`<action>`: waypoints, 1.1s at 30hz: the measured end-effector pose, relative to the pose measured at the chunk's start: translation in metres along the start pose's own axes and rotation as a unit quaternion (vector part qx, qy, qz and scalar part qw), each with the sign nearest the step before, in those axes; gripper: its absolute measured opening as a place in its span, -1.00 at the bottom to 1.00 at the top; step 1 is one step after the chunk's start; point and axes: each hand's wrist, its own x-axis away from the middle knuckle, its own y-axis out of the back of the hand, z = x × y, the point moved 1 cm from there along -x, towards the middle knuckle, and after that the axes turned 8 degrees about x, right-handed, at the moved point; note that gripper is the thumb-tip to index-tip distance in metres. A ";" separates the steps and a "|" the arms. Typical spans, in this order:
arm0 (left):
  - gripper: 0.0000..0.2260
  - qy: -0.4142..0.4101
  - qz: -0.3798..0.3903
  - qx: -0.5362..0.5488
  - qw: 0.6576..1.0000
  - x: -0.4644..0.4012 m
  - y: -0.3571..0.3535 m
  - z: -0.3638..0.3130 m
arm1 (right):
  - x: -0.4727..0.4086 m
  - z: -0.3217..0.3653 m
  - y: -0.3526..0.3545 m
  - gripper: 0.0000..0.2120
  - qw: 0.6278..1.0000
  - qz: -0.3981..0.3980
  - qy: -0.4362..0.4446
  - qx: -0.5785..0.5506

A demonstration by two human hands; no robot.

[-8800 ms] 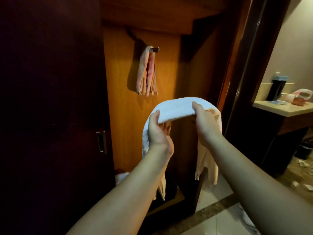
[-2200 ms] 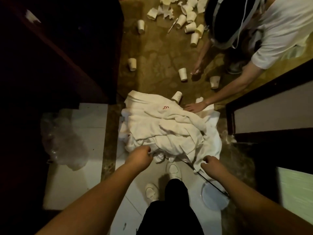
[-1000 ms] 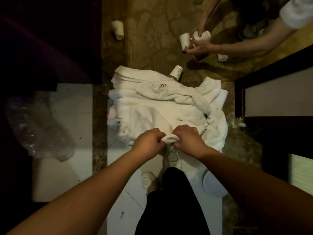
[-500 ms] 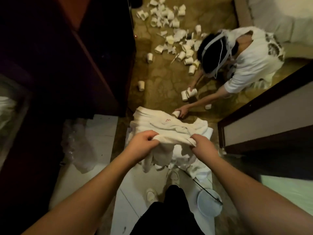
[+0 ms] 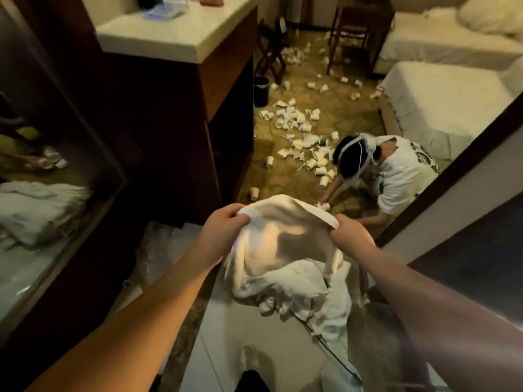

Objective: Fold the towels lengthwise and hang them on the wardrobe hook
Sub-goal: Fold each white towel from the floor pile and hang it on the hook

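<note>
A white towel (image 5: 283, 244) hangs stretched between my two hands above the floor. My left hand (image 5: 223, 230) grips its top edge at the left, and my right hand (image 5: 349, 236) grips the same edge at the right. The cloth sags below my hands and its lower part touches the pile of white towels (image 5: 319, 301) on the tiled floor. The wardrobe hook is out of view.
A dark wardrobe and counter (image 5: 181, 38) stand to the left, with a mirror (image 5: 42, 179) beside them. A person (image 5: 390, 171) crouches on the carpet among several paper cups (image 5: 300, 120). Beds (image 5: 441, 103) lie at the right. A dark door frame (image 5: 452, 171) runs close on the right.
Both hands have lifted the towel up off the pile and spread it wider. My view has tilted up from the floor toward the room.
</note>
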 end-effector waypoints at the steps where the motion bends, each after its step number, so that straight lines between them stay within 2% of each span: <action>1: -0.80 -0.005 -0.011 0.005 1.000 0.015 0.001 0.001 | 0.013 0.004 0.002 -0.82 1.000 0.006 0.011 -0.010; 4: -0.82 -0.017 -0.041 0.020 0.999 0.063 -0.003 0.007 | 0.056 0.014 0.003 -0.72 0.997 0.011 0.044 -0.060; 9: -0.86 -0.013 -0.116 0.043 0.992 0.155 -0.007 0.020 | 0.149 0.027 0.001 -0.71 0.973 0.044 0.071 -0.217; 12: -0.86 -0.018 -0.137 0.030 0.990 0.220 -0.004 0.023 | 0.207 0.042 0.002 -0.65 0.932 0.077 0.061 -0.349; 15: -0.83 -0.025 -0.153 0.018 0.988 0.281 -0.001 0.017 | 0.260 0.063 0.010 -0.64 0.864 0.146 0.049 -0.479; 16: -0.80 -0.028 -0.144 0.035 0.989 0.301 0.000 0.014 | 0.280 0.073 0.012 -0.67 0.840 0.179 0.059 -0.509; 19: -0.43 -0.059 -0.077 0.109 0.989 0.363 0.003 0.007 | 0.337 0.098 0.019 -0.62 0.798 0.209 0.084 -0.559; 22: -0.16 -0.084 -0.041 0.067 0.993 0.427 0.010 0.008 | 0.401 0.120 0.017 -0.57 0.738 0.258 0.132 -0.610; 23: -0.17 -0.087 -0.064 0.006 0.994 0.447 0.013 0.007 | 0.424 0.127 0.016 -0.55 0.729 0.272 0.129 -0.615; 24: -0.31 -0.099 -0.103 -0.065 0.988 0.465 0.016 0.005 | 0.443 0.134 0.015 -0.53 0.728 0.277 0.121 -0.616; 26: -0.79 -0.126 -0.191 -0.154 0.961 0.508 0.028 0.004 | 0.489 0.148 0.010 -0.49 0.741 0.269 0.110 -0.605; 27: -0.93 -0.132 -0.226 -0.147 0.954 0.531 0.037 0.006 | 0.512 0.153 0.005 -0.49 0.746 0.267 0.114 -0.599; 29: -0.90 -0.129 -0.266 -0.119 0.948 0.574 0.056 0.013 | 0.554 0.162 -0.003 -0.51 0.751 0.264 0.137 -0.590; 33: -0.90 -0.105 -0.292 -0.125 0.942 0.680 0.097 0.027 | 0.644 0.172 -0.029 -0.50 0.767 0.259 0.147 -0.568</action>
